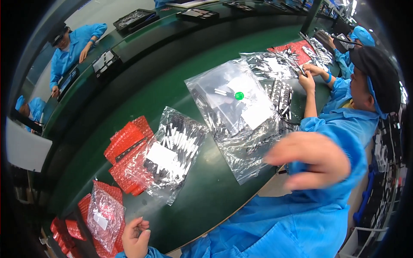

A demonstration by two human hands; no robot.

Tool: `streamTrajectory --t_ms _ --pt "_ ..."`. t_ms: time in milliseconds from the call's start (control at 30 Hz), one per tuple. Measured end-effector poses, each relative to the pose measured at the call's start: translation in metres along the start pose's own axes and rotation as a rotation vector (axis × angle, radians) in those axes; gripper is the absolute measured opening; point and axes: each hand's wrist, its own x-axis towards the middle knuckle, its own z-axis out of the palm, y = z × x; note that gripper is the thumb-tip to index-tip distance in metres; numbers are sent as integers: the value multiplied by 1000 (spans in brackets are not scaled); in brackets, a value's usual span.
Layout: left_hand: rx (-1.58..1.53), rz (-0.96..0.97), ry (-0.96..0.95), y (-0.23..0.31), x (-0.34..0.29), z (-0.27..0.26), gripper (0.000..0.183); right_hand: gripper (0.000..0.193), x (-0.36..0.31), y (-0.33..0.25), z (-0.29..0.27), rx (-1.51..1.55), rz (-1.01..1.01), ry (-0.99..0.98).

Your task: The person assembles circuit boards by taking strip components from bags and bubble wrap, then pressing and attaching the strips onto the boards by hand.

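My left hand (pixel 136 235) hovers at the table's near edge, fingers loosely curled and apart, with nothing seen in it. Close by on its left is a clear bag over red bubble wrap (pixel 102 217). My right hand (pixel 316 162), smeared by motion, is raised at the right, thumb and fingers apart in a curve; I see nothing in it. Just left of it lies a large clear plastic bag (pixel 234 148) with a green round sticker (pixel 239 96) and white papers. Between my hands, farther in, is a clear bag of small black-and-white strip parts (pixel 178 142) with a white label (pixel 161 155).
Red bubble-wrap packs (pixel 127 139) lie left of the bag of strips. A co-worker in blue (pixel 344 107) at the right handles thin parts beside black-and-white pieces (pixel 279 96). Across the green table (pixel 215 180), another person (pixel 71 49) works near black trays (pixel 105 62).
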Motion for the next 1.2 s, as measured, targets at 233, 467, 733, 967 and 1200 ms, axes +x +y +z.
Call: streamTrajectory --t_ms 233,467,733,967,1200 --pt "-20 15 -60 -3 14 0 37 26 -41 93 -61 -51 834 826" --pt "21 20 -121 3 23 11 37 41 -121 254 -29 -303 1502 620" --pt "-16 -43 -93 1 30 18 37 62 -118 271 -5 -503 1611 632" --pt "-11 -43 -152 -4 38 18 37 69 -119 261 -11 71 1491 911" --pt "10 -31 -166 -2 38 20 37 30 -144 308 3 745 1118 1296"
